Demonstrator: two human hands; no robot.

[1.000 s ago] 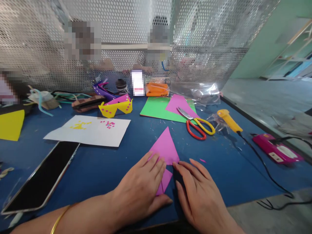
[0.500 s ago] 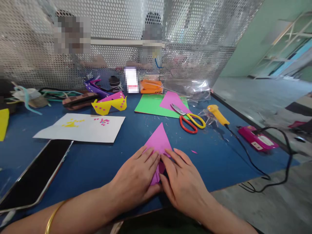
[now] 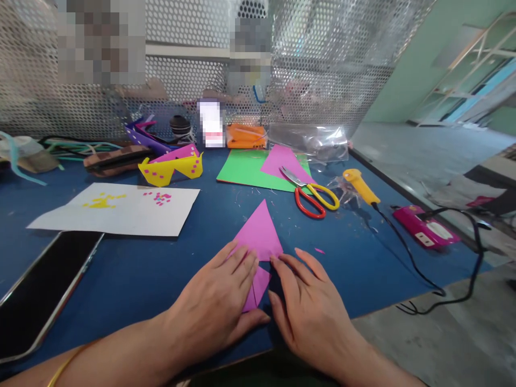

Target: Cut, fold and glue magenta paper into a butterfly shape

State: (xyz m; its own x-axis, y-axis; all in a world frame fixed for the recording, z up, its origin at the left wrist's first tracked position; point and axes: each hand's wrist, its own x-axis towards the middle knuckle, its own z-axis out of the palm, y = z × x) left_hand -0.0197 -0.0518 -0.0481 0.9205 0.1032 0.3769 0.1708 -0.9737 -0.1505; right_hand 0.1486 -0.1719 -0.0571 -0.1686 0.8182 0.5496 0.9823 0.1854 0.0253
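Head camera shows your left hand (image 3: pixel 220 301) and right hand (image 3: pixel 308 309) both pressed flat, fingers extended, on a folded pink paper triangle (image 3: pixel 260 236) lying on the blue table (image 3: pixel 161 263) just in front of you. Neither hand grasps anything. Beyond the triangle lie scissors (image 3: pixel 312 196) and green paper (image 3: pixel 245 169).

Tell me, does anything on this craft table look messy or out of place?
Mostly tidy. Small paper scraps and slivers litter the blue table, including a pink bit beside the right hand. A black cord trails off the table's edge.
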